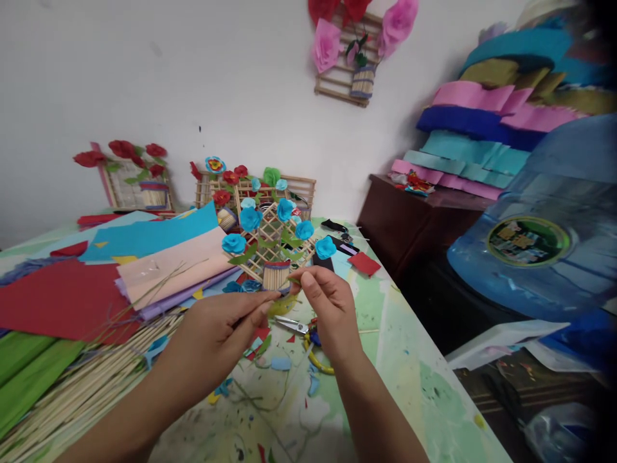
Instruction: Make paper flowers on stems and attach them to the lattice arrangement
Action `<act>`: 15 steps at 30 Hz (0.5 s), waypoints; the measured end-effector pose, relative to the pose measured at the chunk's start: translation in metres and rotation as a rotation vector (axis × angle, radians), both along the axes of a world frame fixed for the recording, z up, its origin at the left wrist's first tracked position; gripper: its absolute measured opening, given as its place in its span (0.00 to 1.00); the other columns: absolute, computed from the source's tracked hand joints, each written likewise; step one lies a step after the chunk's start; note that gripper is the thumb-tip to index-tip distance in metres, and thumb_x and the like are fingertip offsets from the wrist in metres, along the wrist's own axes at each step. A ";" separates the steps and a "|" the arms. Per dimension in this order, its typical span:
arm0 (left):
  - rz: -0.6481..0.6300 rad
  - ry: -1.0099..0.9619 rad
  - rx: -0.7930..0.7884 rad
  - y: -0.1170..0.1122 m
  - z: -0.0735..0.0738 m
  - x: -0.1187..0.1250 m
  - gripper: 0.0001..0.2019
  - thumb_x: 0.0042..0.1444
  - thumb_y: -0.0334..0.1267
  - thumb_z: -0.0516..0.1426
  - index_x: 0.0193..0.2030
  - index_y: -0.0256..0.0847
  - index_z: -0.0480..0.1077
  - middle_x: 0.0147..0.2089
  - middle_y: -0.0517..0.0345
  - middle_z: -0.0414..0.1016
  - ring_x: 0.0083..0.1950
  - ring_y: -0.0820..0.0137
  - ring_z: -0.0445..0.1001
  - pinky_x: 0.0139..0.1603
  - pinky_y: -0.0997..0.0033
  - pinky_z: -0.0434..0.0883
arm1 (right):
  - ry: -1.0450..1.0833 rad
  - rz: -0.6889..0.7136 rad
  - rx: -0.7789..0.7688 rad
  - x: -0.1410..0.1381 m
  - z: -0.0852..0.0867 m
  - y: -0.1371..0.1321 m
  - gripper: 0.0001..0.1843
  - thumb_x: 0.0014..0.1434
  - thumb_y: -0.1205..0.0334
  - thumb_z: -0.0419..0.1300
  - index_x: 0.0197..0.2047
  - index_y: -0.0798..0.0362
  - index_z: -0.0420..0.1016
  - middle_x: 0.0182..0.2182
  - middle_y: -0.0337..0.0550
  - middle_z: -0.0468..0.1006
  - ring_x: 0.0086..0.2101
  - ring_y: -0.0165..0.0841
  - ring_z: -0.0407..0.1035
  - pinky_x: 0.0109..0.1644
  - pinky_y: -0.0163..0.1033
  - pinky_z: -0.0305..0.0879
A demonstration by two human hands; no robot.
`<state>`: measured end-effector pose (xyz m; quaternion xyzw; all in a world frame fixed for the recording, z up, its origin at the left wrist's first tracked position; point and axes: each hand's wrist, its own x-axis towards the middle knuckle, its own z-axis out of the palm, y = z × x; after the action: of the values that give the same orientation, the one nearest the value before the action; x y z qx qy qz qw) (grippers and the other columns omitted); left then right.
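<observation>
My left hand (216,334) is closed in a pinch, its fingertips just left of the small stick basket. What sits between them is too small to make out. My right hand (330,308) also pinches, with a small green piece (294,280) showing at its fingertips. Right behind both hands stands a wooden lattice with blue paper flowers (250,218), green leaves and the small stick basket (276,276). Scissors (292,324) with yellow and blue handles lie on the table below my fingers, partly covered by my right hand.
Coloured paper sheets (168,263), green crepe paper (33,373) and thin sticks (110,379) cover the table's left. Paper scraps (280,364) lie in front. Finished flower racks (139,180) lean on the wall. A large blue water bottle (520,225) stands right, by a dark cabinet (400,225).
</observation>
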<state>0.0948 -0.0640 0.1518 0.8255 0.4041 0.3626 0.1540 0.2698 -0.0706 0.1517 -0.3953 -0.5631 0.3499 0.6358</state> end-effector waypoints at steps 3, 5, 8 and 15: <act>0.010 0.012 0.017 0.001 0.001 0.004 0.16 0.61 0.43 0.51 0.47 0.43 0.78 0.28 0.58 0.80 0.23 0.73 0.73 0.28 0.75 0.71 | 0.000 0.004 -0.004 0.002 -0.001 0.002 0.11 0.58 0.55 0.57 0.32 0.53 0.76 0.26 0.38 0.74 0.31 0.30 0.67 0.38 0.36 0.62; 0.007 0.017 0.012 0.003 0.002 0.007 0.16 0.61 0.43 0.51 0.47 0.43 0.78 0.29 0.58 0.81 0.26 0.72 0.76 0.30 0.75 0.72 | -0.003 0.005 -0.016 0.002 -0.002 0.003 0.10 0.57 0.56 0.58 0.32 0.53 0.75 0.26 0.38 0.74 0.31 0.31 0.67 0.38 0.36 0.62; 0.019 0.033 0.018 0.005 0.003 0.011 0.16 0.61 0.43 0.51 0.46 0.42 0.78 0.32 0.55 0.82 0.30 0.69 0.79 0.33 0.73 0.74 | -0.034 -0.018 -0.037 0.001 -0.003 0.004 0.08 0.55 0.58 0.58 0.32 0.53 0.75 0.27 0.39 0.75 0.31 0.32 0.68 0.38 0.37 0.63; 0.091 0.117 0.145 0.007 -0.002 0.010 0.19 0.61 0.43 0.48 0.46 0.37 0.78 0.37 0.49 0.83 0.35 0.62 0.80 0.40 0.64 0.76 | -0.119 -0.079 -0.040 0.001 -0.002 0.001 0.08 0.55 0.58 0.58 0.31 0.53 0.75 0.29 0.41 0.77 0.33 0.33 0.69 0.41 0.38 0.62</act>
<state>0.1045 -0.0569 0.1496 0.8350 0.4221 0.3489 0.0536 0.2703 -0.0698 0.1492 -0.4500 -0.5767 0.3115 0.6065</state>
